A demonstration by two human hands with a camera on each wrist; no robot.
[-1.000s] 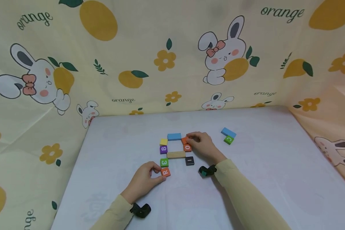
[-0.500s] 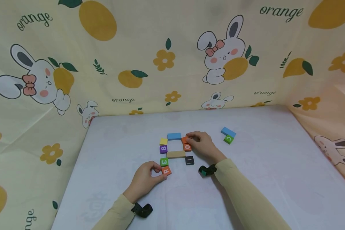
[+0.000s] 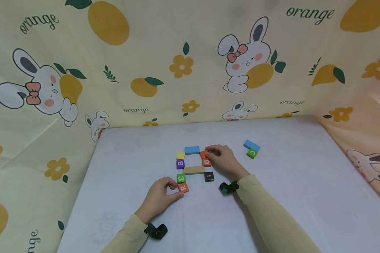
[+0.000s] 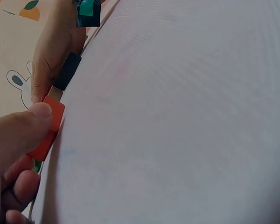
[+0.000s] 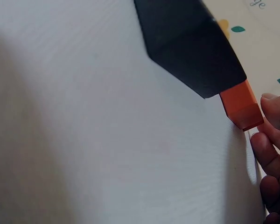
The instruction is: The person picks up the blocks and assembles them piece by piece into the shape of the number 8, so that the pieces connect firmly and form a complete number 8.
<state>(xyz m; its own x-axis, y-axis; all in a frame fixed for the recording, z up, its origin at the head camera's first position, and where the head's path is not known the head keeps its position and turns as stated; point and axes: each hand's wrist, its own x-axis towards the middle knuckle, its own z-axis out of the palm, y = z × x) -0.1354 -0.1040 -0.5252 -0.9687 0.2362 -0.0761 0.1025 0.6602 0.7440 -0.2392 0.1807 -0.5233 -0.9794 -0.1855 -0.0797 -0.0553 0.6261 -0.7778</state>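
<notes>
In the head view, my left hand (image 3: 158, 196) pinches an orange letter block marked R (image 3: 183, 187) between thumb and fingers. The block sits slightly turned against the near edge of a green number block marked 3 (image 3: 181, 178). My right hand (image 3: 225, 160) pinches an orange block (image 3: 203, 154) at the far right of the arrangement, its fingers covering part of it. Just below is another orange block with a round white mark (image 3: 206, 162). In the left wrist view, my left thumb (image 4: 25, 130) presses on the orange block's side (image 4: 56, 112).
A blue block (image 3: 191, 150), yellow block (image 3: 180, 155), purple block (image 3: 180, 164), tan plank (image 3: 194, 170) and black block (image 3: 209, 176) form the rest of the outline. A second blue block (image 3: 252, 145) and a green block (image 3: 252, 153) lie to the right on the white cloth (image 3: 291, 168).
My left hand has shifted slightly away from me and to the right, bringing the R block against the green block and turning it a little. My right hand stays in place.
</notes>
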